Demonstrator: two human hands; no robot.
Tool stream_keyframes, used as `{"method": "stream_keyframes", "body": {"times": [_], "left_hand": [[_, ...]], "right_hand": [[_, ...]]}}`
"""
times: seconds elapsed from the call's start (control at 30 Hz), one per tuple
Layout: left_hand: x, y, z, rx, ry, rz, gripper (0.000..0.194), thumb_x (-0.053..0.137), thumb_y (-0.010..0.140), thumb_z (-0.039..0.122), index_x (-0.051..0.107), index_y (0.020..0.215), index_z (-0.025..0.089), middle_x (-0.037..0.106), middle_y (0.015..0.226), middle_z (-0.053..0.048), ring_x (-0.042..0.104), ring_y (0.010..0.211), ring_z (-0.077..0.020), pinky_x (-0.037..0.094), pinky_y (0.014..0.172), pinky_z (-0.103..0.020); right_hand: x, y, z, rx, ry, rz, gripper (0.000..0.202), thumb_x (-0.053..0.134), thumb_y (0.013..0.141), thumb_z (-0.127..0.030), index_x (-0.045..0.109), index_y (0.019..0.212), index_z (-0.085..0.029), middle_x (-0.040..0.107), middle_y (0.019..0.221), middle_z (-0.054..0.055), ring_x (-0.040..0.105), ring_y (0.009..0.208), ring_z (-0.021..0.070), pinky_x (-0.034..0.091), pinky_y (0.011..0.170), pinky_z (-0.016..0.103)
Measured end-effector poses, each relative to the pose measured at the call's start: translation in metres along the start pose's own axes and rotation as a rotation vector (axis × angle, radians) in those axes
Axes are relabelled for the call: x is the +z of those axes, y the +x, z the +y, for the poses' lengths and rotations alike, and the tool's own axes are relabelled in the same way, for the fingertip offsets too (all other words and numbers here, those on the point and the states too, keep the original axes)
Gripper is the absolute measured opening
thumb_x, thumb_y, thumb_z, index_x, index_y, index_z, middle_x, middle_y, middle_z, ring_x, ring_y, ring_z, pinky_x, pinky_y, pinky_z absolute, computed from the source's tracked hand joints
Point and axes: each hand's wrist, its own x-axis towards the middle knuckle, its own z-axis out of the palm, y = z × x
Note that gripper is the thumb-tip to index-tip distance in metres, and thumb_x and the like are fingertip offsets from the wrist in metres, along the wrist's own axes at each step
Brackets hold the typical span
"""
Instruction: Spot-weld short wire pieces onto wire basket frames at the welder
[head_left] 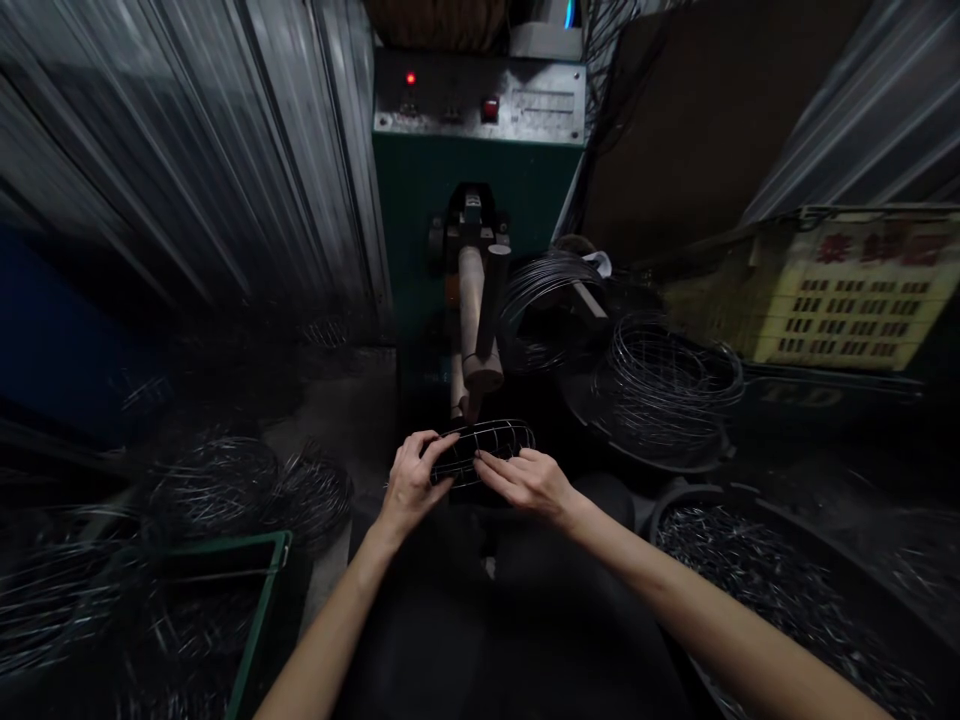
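Between my two hands is a small round wire frame (510, 440), made of wire rings with short cross wires. My left hand (416, 475) grips its left side, thumb and fingers closed around the rim. On the front right, my right hand (529, 480) pinches the frame near a cross wire; whether a loose short wire is also in those fingers, I cannot tell. The frame is close against the lower tip of the spot welder's electrode arms (480, 370), just beyond my hands. Whether metal touches metal there is too dark to see.
The green welder's panel (450, 100) shows a lit red lamp. At right, wire rings (667, 380) lie on a dark tub, near a yellow crate (847, 300). A black tub of short wires (750, 560) stands lower right. At left are a green crate (259, 600) and wire bundles (217, 480).
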Motion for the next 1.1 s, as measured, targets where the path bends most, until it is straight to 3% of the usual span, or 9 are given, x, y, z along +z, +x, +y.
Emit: {"method": "stream_keyframes", "body": {"times": [0.17,0.4,0.57,0.83,1.1], "left_hand": [[-0.003,-0.001,-0.005,0.051,0.044,0.014,0.063,0.062,0.072,0.008,0.044,0.129,0.029,0.049,0.113,-0.007,0.052,0.105,-0.0220,0.047,0.090,-0.039],[-0.002,0.004,-0.011,0.140,0.119,0.036,0.059,0.062,0.072,0.008,0.046,0.126,0.027,0.050,0.111,-0.007,0.053,0.103,-0.0226,0.048,0.086,-0.039],[-0.003,0.001,-0.012,0.127,0.096,0.050,0.062,0.063,0.072,0.009,0.044,0.128,0.027,0.049,0.113,-0.007,0.052,0.103,-0.0217,0.048,0.087,-0.038],[-0.004,0.017,-0.017,0.144,0.108,0.007,0.058,0.063,0.073,0.010,0.047,0.126,0.026,0.050,0.112,-0.007,0.052,0.103,-0.0223,0.047,0.088,-0.039],[-0.008,0.018,-0.016,0.115,0.108,-0.008,0.062,0.064,0.071,0.010,0.046,0.127,0.026,0.050,0.113,-0.007,0.051,0.106,-0.0234,0.046,0.089,-0.040]], "right_hand": [[0.003,-0.002,-0.001,-0.018,-0.026,0.061,0.024,0.048,0.089,-0.006,0.067,0.101,-0.015,0.068,0.110,0.005,0.051,0.055,0.0063,0.038,0.052,0.025],[0.016,-0.011,-0.001,-0.002,-0.002,0.041,0.025,0.049,0.090,-0.009,0.067,0.104,-0.017,0.065,0.115,0.006,0.054,0.059,0.0068,0.039,0.053,0.025],[0.020,-0.012,-0.001,0.009,0.025,0.036,0.025,0.051,0.089,-0.010,0.066,0.108,-0.019,0.064,0.117,0.006,0.054,0.060,0.0063,0.039,0.054,0.025],[0.025,-0.005,0.006,0.014,-0.012,0.117,0.019,0.057,0.087,-0.009,0.067,0.101,-0.017,0.068,0.110,0.004,0.050,0.055,0.0056,0.035,0.052,0.025],[0.023,-0.001,0.005,0.047,-0.009,0.107,0.020,0.053,0.089,-0.008,0.066,0.100,-0.018,0.068,0.110,0.003,0.052,0.057,0.0052,0.037,0.054,0.025]]}}
